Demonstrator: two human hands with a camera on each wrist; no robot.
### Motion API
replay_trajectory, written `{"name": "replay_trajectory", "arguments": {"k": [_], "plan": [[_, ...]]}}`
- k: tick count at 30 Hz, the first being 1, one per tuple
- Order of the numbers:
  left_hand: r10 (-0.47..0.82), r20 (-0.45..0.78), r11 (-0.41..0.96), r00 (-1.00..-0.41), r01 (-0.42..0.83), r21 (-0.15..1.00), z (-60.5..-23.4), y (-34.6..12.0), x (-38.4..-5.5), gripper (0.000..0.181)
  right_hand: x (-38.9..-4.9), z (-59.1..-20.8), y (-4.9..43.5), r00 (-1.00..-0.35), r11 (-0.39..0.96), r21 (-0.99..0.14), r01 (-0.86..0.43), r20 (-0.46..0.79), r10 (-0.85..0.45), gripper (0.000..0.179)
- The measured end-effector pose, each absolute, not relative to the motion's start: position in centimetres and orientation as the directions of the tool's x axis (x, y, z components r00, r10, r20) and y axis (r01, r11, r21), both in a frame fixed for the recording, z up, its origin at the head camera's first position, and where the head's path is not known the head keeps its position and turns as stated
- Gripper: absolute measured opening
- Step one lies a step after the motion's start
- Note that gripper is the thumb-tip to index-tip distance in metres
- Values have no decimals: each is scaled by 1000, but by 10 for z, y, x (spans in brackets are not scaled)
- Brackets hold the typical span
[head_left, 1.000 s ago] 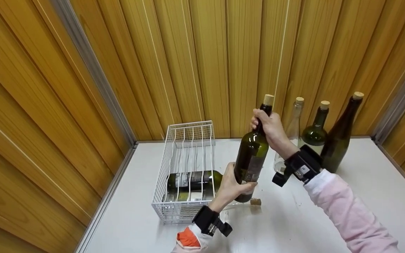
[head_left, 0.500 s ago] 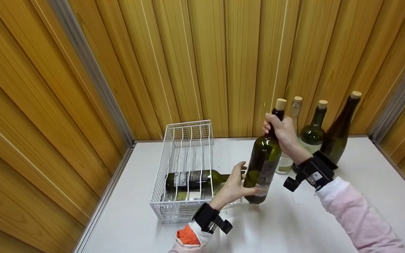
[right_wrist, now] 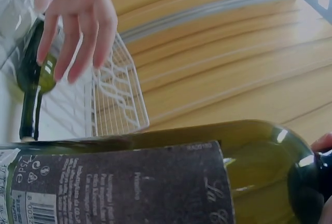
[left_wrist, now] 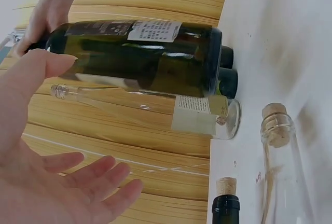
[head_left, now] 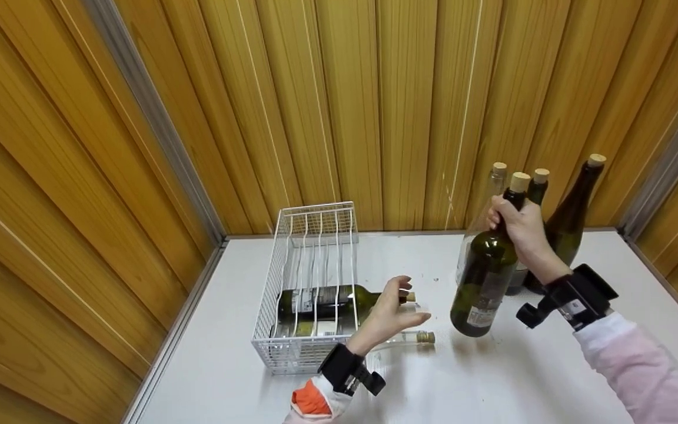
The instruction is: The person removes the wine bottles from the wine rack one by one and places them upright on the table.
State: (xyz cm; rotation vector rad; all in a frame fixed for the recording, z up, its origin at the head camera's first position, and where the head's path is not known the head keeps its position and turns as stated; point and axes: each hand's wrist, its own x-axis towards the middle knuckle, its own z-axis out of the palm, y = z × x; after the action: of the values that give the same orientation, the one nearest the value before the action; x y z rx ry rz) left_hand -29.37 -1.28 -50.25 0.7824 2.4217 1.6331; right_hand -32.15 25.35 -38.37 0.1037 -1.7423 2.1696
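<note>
My right hand (head_left: 524,229) grips a dark green wine bottle (head_left: 483,282) by its neck, just below the cork. The bottle leans slightly, its base close over the table, and its dark label (right_wrist: 129,182) fills much of the right wrist view. My left hand (head_left: 387,315) holds nothing; its fingers are spread in front of the wire rack (head_left: 315,340). Under and beside that hand, a green bottle (head_left: 321,301) lies in the rack with its neck sticking out to the right. A clear corked bottle (left_wrist: 282,167) lies there too, nearer the front, partly hidden by the hand.
Behind the held bottle stand a clear bottle (left_wrist: 145,105), a green bottle (head_left: 538,188) and a tall dark bottle (head_left: 568,221), all corked. Wood-patterned panels (head_left: 409,118) border the white table (head_left: 245,277) at the back and sides.
My right hand has carried the wine bottle rightward, toward the standing bottles. The left hand has let go of the bottle's lower part and stays near the rack.
</note>
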Motion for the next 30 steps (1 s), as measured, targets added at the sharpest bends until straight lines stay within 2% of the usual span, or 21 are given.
{"name": "replay_trajectory", "arguments": {"k": [16,23,30], "plan": [[473,229,281,-851,392,876,-502,-14,-296,67,-320,-400,334,-860,-38,-930,-366,322,395,36],[463,244,252,-852,390,886,-502,-14,-296,60,-322,-406,357,-823,-19,-941,-337,285,492,33],[466,238,254,-852,387,886,-502,-16,-297,53,-325,-414,375,-783,146,-956,-254,291,549,32]]}}
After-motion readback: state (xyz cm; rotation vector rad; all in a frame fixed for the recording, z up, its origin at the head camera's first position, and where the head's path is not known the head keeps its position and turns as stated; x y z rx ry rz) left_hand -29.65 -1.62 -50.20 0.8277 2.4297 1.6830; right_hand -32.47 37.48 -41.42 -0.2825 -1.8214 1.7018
